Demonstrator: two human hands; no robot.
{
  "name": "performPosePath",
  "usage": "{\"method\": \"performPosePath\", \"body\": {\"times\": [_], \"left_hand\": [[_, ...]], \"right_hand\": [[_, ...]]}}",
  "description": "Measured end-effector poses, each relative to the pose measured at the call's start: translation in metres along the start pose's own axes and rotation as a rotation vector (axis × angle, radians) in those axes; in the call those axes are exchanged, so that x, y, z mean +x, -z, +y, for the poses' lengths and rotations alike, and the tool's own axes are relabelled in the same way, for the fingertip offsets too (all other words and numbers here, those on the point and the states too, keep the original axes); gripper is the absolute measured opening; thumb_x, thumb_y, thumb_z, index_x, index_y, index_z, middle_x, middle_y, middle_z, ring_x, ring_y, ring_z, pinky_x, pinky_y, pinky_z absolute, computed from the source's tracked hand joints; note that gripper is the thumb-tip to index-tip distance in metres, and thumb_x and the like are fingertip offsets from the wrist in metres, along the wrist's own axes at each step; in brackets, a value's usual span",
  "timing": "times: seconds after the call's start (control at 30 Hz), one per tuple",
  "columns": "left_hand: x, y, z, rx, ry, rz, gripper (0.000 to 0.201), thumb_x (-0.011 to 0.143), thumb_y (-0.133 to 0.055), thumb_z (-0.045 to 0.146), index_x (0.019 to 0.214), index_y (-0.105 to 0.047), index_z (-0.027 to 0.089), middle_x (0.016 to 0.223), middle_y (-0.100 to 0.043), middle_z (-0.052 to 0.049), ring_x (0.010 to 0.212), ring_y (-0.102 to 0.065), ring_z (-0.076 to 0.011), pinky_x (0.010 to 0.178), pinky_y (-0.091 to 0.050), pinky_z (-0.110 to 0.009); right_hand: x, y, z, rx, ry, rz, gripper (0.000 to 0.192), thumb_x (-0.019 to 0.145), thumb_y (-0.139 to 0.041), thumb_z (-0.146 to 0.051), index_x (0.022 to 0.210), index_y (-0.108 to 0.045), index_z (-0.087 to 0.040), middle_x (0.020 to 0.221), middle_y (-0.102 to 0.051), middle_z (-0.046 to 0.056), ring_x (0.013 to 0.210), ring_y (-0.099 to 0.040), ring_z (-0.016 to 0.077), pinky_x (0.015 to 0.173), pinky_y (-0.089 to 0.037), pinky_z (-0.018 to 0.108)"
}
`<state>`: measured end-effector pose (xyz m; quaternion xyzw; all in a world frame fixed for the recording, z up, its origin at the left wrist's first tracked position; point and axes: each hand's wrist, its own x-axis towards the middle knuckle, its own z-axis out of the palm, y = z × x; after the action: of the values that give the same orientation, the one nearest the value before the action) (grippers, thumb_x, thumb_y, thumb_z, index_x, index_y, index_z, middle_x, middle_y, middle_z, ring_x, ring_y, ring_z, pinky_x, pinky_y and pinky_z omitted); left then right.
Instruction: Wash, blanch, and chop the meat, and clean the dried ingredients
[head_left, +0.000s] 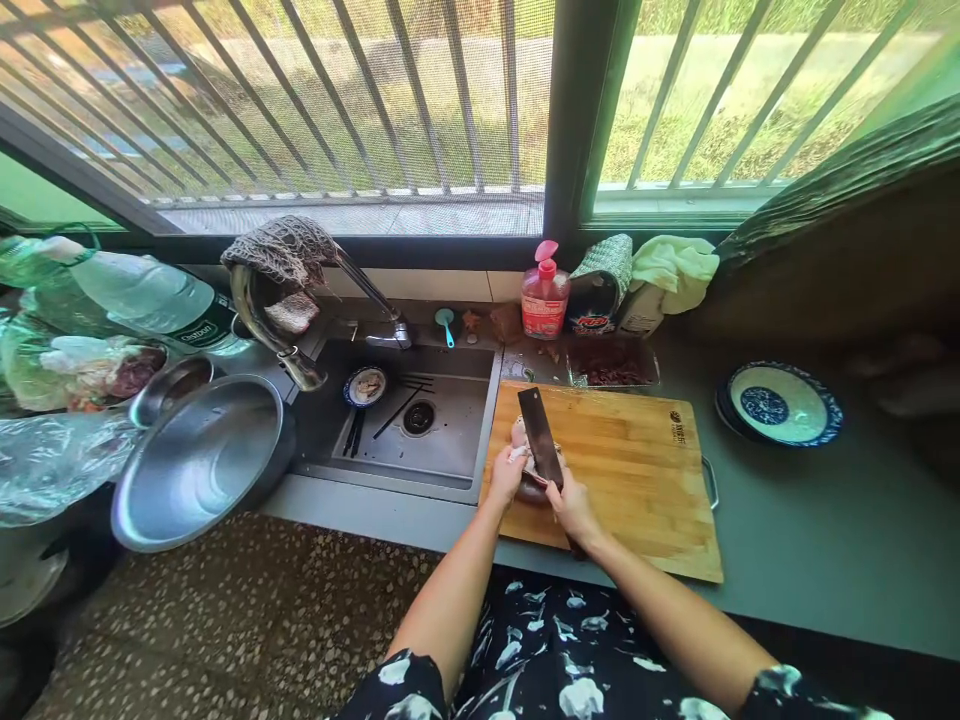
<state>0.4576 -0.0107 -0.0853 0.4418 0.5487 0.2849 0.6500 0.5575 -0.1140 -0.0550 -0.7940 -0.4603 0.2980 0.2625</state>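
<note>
**Cleaver on meat at the bamboo board**

Nearest the camera is the person's lap in dark cloth printed with white shapes, both bare forearms reaching out over it. The right hand [573, 503] is clenched round the handle of a dark, broad-bladed cleaver [541, 438], whose blade lies over a pale pink piece of raw meat [525, 462]. The left hand [508, 474] presses on the meat just beside the blade, fingers curled on it. The meat sits at the left end of a rectangular light bamboo cutting board [637, 470], which rests on the grey counter [810, 520] just right of a grey sink [420, 420]. In the sink lie a small dish and dark chopsticks. A large round steel basin [199, 460] leans at the sink's left edge. Behind the board stand a pink pump bottle [545, 295] and a tray of dark red bits [613, 364]. A blue-and-white patterned bowl [780, 403] sits well to the right of the board
</note>
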Motion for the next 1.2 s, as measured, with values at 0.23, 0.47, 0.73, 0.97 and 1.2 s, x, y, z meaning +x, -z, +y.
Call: {"method": "performPosePath", "body": {"times": [0.23,0.47,0.73,0.97,1.2], "left_hand": [[-0.001,0.014,0.010,-0.096,0.021,-0.152,0.021,0.051,-0.066,0.026,0.065,-0.055,0.015,0.059,-0.055,0.003,0.056,-0.046,-0.0094,0.057,-0.034,-0.021],[-0.005,0.016,0.014,-0.201,0.059,-0.146,0.025,0.048,-0.067,0.027,0.065,-0.055,0.015,0.058,-0.055,0.003,0.055,-0.046,-0.0092,0.059,-0.035,-0.022],[-0.006,0.029,0.030,0.096,0.072,-0.100,0.028,0.052,-0.068,0.023,0.077,-0.058,0.015,0.066,-0.060,-0.001,0.063,-0.053,-0.0145,0.063,-0.038,-0.025],[-0.012,0.019,0.039,0.480,-0.162,0.118,0.035,0.061,-0.062,0.014,0.094,-0.062,0.023,0.084,-0.062,-0.006,0.083,-0.056,-0.0227,0.078,-0.037,-0.031],[-0.011,0.013,0.032,0.496,-0.254,0.123,0.020,0.067,-0.053,0.012,0.083,-0.062,0.019,0.086,-0.060,-0.007,0.093,-0.052,-0.0224,0.087,-0.036,-0.032]], "right_hand": [[0.036,-0.002,-0.013,0.018,0.082,0.018,0.049,0.080,-0.039,-0.026,0.128,-0.041,-0.014,0.086,-0.066,0.009,0.073,-0.062,0.0193,0.064,-0.043,0.025],[0.019,0.000,-0.004,-0.001,0.067,-0.057,0.047,0.081,-0.040,-0.028,0.127,-0.041,-0.016,0.084,-0.066,0.007,0.071,-0.061,0.0179,0.062,-0.041,0.023],[0.058,-0.005,-0.034,0.009,0.121,-0.047,0.032,0.079,-0.042,-0.025,0.106,-0.055,-0.014,0.082,-0.065,0.006,0.070,-0.057,0.0156,0.062,-0.037,0.022],[0.052,0.001,-0.021,0.054,0.149,-0.038,0.032,0.079,-0.042,-0.029,0.105,-0.053,-0.015,0.072,-0.064,0.003,0.062,-0.055,0.0146,0.057,-0.036,0.021],[0.050,-0.002,-0.024,0.043,0.203,-0.004,0.028,0.081,-0.042,-0.030,0.102,-0.052,-0.015,0.071,-0.060,0.003,0.063,-0.056,0.0150,0.057,-0.037,0.021]]}}
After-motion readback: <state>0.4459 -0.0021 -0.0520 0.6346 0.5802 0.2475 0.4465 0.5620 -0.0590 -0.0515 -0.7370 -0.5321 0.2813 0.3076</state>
